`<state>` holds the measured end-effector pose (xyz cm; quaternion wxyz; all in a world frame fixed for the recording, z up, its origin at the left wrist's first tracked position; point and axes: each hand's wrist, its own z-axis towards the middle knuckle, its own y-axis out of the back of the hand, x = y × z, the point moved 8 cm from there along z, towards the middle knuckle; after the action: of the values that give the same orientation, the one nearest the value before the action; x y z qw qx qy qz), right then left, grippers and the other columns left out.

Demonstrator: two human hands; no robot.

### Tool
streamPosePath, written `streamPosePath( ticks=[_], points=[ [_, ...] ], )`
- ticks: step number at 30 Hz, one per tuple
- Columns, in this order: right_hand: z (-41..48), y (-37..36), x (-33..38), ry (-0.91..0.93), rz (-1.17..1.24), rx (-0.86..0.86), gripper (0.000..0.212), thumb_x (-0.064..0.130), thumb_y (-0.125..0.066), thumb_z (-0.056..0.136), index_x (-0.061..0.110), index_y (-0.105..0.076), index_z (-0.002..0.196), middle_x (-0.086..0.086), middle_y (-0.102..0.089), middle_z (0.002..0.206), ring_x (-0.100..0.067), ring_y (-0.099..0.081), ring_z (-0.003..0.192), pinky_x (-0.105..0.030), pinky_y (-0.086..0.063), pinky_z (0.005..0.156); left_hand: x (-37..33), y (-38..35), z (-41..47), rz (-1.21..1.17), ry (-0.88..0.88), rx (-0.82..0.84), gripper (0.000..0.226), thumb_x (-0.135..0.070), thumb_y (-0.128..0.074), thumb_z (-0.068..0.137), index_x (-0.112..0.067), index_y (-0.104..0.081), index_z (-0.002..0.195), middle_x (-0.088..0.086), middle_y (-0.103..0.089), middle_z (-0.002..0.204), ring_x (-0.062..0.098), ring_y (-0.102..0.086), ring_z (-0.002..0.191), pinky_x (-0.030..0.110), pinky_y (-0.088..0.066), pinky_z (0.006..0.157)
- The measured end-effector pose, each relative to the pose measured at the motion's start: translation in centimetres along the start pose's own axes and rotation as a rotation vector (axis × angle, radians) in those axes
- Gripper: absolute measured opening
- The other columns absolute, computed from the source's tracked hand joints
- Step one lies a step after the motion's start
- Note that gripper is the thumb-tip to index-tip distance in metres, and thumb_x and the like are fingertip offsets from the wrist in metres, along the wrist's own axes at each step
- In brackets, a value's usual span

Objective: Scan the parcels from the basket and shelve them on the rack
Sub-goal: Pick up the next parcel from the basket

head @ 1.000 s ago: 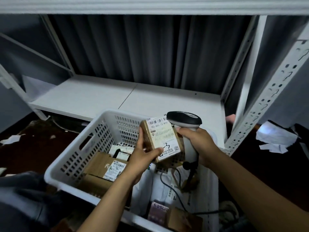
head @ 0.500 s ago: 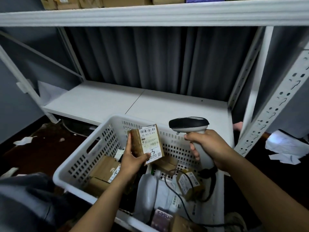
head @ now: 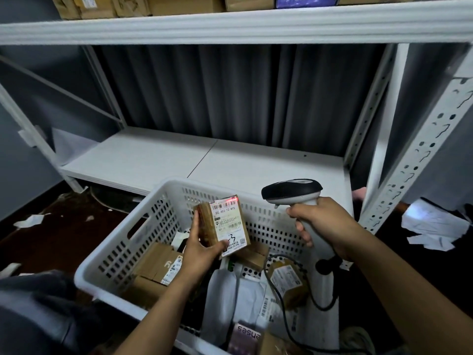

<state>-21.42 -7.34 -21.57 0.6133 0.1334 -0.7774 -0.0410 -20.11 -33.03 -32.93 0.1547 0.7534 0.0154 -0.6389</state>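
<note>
My left hand (head: 202,248) clamps the parcel (head: 225,226) over the basket (head: 122,252); my right hand (head: 325,224) grips the scanner (head: 291,192). Its red beam sits at the label's top edge: I judge a misread likely.

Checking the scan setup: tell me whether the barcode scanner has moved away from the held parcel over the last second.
Yes. The grey handheld scanner has drawn rightward, off the small brown labelled parcel, opening a gap.
</note>
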Motion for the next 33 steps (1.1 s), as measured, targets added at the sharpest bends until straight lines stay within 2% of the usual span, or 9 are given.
streamPosePath(
  ticks=[8,12,16,21,26,28,30,33],
  points=[
    [-0.3,-0.3,0.0,-0.021,-0.019,0.011,0.029,0.014,-0.062,0.086,0.004,-0.058,0.059,-0.012,-0.051,0.051,-0.02,-0.046,0.042,-0.027,-0.041,0.045,-1.0,-0.4,-0.4,0.037,-0.041,-0.005,0.11,-0.003,-0.078,0.076,-0.044,-0.008,0.151,-0.003,-0.058,0.129,-0.006,-0.056,0.096,0.039,-0.052,0.096],
    [0.0,-0.1,-0.2,-0.025,-0.017,0.008,0.031,0.015,-0.063,0.086,0.004,-0.058,0.057,-0.01,-0.051,0.048,-0.02,-0.046,0.04,-0.027,-0.041,0.046,-1.0,-0.4,-0.3,0.031,-0.039,-0.007,0.108,-0.004,-0.078,0.077,-0.044,-0.01,0.15,0.0,-0.058,0.13,0.012,-0.059,0.107,0.043,-0.051,0.098],
    [0.0,-0.1,0.0,-0.008,0.0,-0.004,0.025,0.012,-0.062,0.087,0.003,-0.059,0.063,-0.009,-0.054,0.051,-0.018,-0.048,0.041,-0.025,-0.043,0.045,-1.0,-0.3,-0.3,-0.01,-0.008,-0.014,0.096,-0.011,-0.078,0.078,-0.04,-0.023,0.151,-0.001,-0.058,0.134,0.016,-0.057,0.116,0.046,-0.049,0.1],
    [0.0,-0.5,0.3,0.03,0.034,-0.037,0.019,0.014,-0.062,0.09,0.001,-0.063,0.076,-0.01,-0.061,0.058,-0.018,-0.055,0.047,-0.027,-0.05,0.049,-1.2,0.2,-0.6,-0.076,0.043,-0.028,0.072,-0.023,-0.076,0.081,-0.036,-0.041,0.142,0.0,-0.059,0.132,0.021,-0.062,0.112,0.049,-0.05,0.098],
    [-0.8,-1.9,1.1,0.079,0.1,-0.055,0.012,0.013,-0.065,0.09,0.001,-0.067,0.093,-0.017,-0.071,0.076,-0.026,-0.067,0.062,-0.034,-0.058,0.063,-3.7,1.8,-0.6,-0.222,0.1,-0.003,0.03,-0.02,-0.068,0.088,-0.032,-0.058,0.113,0.005,-0.069,0.114,0.023,-0.069,0.097,0.048,-0.054,0.091],
    [-1.1,-3.1,1.7,0.105,0.135,-0.056,0.011,0.012,-0.066,0.089,0.006,-0.067,0.099,-0.015,-0.075,0.083,-0.026,-0.072,0.073,-0.034,-0.06,0.069,-5.3,2.4,-0.8,-0.296,0.116,0.03,0.024,-0.02,-0.064,0.091,-0.025,-0.058,0.114,0.008,-0.072,0.104,0.023,-0.072,0.088,0.041,-0.058,0.079],
    [-1.5,-4.5,2.8,0.13,0.189,-0.052,0.014,0.011,-0.068,0.088,0.008,-0.068,0.102,-0.014,-0.075,0.088,-0.025,-0.074,0.083,-0.037,-0.06,0.075,-7.5,3.4,-1.1,-0.346,0.112,0.071,0.019,-0.02,-0.059,0.094,-0.019,-0.057,0.113,0.005,-0.074,0.093,0.017,-0.071,0.074,0.03,-0.055,0.063],
    [-1.6,-6.6,4.8,0.135,0.307,-0.049,0.013,0.009,-0.067,0.088,0.001,-0.069,0.098,-0.018,-0.074,0.091,-0.025,-0.072,0.084,-0.04,-0.059,0.082,-10.5,4.8,-1.3,-0.396,0.103,0.151,0.016,-0.021,-0.056,0.096,-0.014,-0.057,0.111,0.002,-0.074,0.085,0.014,-0.069,0.069,0.026,-0.05,0.058]
  ],
)
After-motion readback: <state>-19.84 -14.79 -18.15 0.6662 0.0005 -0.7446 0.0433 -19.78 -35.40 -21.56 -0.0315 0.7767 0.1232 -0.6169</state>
